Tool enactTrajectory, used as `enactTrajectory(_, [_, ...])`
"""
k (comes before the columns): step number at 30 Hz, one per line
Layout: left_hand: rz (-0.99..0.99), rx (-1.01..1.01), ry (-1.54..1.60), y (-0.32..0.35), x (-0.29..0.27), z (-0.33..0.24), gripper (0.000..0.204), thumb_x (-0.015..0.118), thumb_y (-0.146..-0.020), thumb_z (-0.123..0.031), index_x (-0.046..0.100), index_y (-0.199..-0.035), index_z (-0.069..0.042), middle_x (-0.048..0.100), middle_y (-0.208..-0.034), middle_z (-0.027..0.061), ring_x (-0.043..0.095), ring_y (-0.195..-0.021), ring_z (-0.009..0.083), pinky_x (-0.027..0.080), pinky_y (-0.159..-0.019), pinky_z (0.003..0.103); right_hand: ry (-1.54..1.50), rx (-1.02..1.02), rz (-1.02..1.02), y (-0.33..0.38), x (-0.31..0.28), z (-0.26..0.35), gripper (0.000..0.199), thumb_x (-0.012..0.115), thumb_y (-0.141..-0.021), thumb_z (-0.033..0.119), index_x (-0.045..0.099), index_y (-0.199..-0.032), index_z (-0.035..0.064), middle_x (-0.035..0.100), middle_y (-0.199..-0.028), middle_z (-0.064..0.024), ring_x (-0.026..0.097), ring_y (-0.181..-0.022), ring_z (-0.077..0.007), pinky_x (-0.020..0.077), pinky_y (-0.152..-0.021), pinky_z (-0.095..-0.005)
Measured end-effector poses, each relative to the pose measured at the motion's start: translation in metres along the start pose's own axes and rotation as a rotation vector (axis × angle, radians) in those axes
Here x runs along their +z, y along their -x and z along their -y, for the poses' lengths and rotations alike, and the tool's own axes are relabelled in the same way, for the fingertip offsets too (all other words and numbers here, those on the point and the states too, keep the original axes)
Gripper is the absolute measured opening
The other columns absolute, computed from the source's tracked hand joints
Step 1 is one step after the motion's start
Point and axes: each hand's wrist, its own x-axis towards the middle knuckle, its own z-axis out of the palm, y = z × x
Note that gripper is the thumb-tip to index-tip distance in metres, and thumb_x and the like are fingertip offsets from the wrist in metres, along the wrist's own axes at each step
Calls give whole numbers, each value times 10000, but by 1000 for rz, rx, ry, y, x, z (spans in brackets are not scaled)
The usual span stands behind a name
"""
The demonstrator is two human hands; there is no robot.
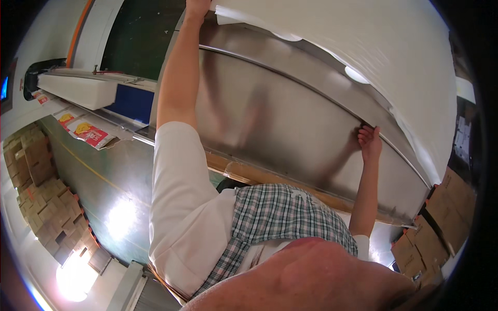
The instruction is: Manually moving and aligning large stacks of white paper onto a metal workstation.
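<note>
A broad white sheet [384, 57] with a wavy, slightly wrinkled edge lies over a stainless steel worktop. The front panel [290, 119] below it is brushed metal with a raised rim [290, 76], and it mirrors my arms dimly. My left hand [198, 8] reaches to the top border of the view beside the sheet's corner; its fingers are cut off there. At the right, my right hand [370, 141] is against the metal rim, just below the sheet's edge. Its fingers are curled in, and what they hold, if anything, cannot be made out.
Left of me, a machine with a white block-like part [78, 90] has red and yellow printed packets [88, 130] along its edge. Stacked cartons [49, 212] stand at the far left, and more cartons [448, 210] at the right. A brown ledge [259, 175] runs along the panel's foot.
</note>
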Motion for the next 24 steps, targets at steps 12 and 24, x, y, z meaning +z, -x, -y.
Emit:
enactTrajectory(12, [664, 301, -1064, 34, 37, -128, 311, 551, -809, -305, 624, -917, -23, 621, -812, 158, 577, -805, 155, 446, -703, 302, 2, 2, -18, 17, 0, 2, 472, 408, -898, 412, 545, -934, -38, 607, -781, -120, 584, -660, -184, 475, -563, -271])
enactTrajectory(24, [858, 626, -1202, 117, 98, -106, 898, 757, -525, -411, 335, -1271, -145, 436, -1238, 102, 367, -1170, 332, 219, -965, 576, 763, -946, 412, 28, 193, 84, 239, 470, -885, 179, 560, -1048, 28, 604, -986, -91, 566, -934, -165, 445, -793, -284])
